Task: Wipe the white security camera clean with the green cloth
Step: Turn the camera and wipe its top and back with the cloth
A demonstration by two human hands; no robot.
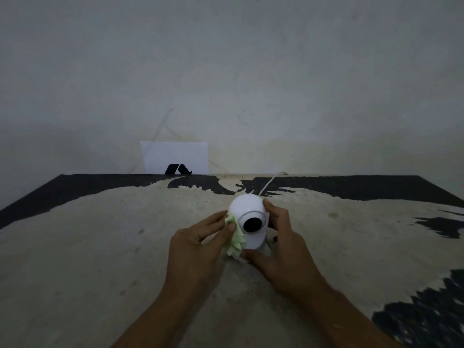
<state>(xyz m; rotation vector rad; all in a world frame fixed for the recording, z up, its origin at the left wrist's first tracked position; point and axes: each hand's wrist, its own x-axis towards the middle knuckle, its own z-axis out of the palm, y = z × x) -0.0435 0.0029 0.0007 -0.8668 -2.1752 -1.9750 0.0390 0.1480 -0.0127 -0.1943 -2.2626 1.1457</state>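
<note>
Both hands close on the white security camera (249, 219), which stands upright on the worn table (100, 234). The left hand (198, 243) pinches the green cloth (236, 241) against the camera's left flank, just beside the dark lens (252, 224). The right hand (277, 243) cups the camera's right side and base, fingers curled, steadying it.

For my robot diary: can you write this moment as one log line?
left hand: presses cloth on camera | right hand: steadies camera | stage: wiping

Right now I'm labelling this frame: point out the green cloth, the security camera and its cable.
green cloth (236, 241), head view, on its hanging folds.
security camera (244, 203), head view, on its white dome.
cable (270, 182), head view, mid-length behind the camera.
</note>
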